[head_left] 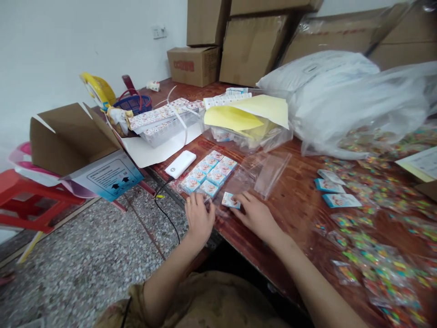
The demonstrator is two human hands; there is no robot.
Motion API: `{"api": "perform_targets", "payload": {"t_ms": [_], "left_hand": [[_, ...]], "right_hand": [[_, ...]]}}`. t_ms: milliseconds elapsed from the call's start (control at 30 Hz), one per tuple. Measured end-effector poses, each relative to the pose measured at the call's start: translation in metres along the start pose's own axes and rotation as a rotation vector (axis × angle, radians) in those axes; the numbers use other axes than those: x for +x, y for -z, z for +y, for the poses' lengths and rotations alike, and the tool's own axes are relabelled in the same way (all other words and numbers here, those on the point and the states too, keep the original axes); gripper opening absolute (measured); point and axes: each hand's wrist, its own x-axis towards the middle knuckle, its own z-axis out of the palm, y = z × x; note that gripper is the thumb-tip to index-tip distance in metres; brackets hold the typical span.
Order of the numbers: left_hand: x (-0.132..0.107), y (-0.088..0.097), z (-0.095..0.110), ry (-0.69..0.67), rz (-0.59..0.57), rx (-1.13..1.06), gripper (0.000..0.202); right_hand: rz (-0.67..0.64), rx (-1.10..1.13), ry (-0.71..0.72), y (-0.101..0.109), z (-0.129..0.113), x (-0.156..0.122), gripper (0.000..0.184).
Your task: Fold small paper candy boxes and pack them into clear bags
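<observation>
Your right hand (254, 214) is clamped on 1 small blue-and-white printed carton (228, 199), with the thumb and fingers at its right end. The carton lies ahead and to the left of your right wrist, between your 2 hands. Expect a light, fairly stiff item with smooth faces that may slip and corners that could crush; grip opposite sides with light pressure.

Your left hand (200, 218) holds nothing: its fingers are together and slightly bent, the thumb apart. These fingertips are at the near edge of the carton block (215, 176); contact cannot be confirmed. Both forearms reach forward and converge, palms down.

Beyond your left fingertips, past the block, is a white power bank (180, 164). Beyond your right fingers is a clear plastic bag (271, 175). Well to their right on the wooden table (293, 205) are loose cartons (341, 200) and multicoloured packets (385, 269).
</observation>
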Motion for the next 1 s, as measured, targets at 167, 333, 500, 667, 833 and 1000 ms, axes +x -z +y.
{"api": "perform_targets", "payload": {"t_ms": [167,333,500,667,833,1000], "left_hand": [[-0.002,0.005,0.004,-0.026,0.032,-0.016,0.005],[-0.005,0.004,0.003,-0.041,0.037,-0.017,0.006],[-0.009,0.002,0.002,-0.011,0.042,-0.075,0.007],[-0.010,0.002,0.003,0.004,0.053,-0.165,0.008],[-0.012,0.000,0.002,0.010,0.060,-0.271,0.011],[-0.015,0.001,0.001,0.021,0.090,-0.357,0.011]], "right_hand": [[0.039,0.191,0.028,-0.002,-0.013,0.011,0.015],[0.114,0.264,0.014,-0.016,-0.020,0.023,0.015],[0.227,0.345,-0.034,-0.033,-0.025,0.035,0.015],[0.315,0.386,-0.088,-0.052,-0.032,0.042,0.015],[0.343,0.428,-0.179,-0.062,-0.038,0.045,0.020],[0.297,0.486,-0.136,-0.053,-0.038,0.044,0.020]]}}
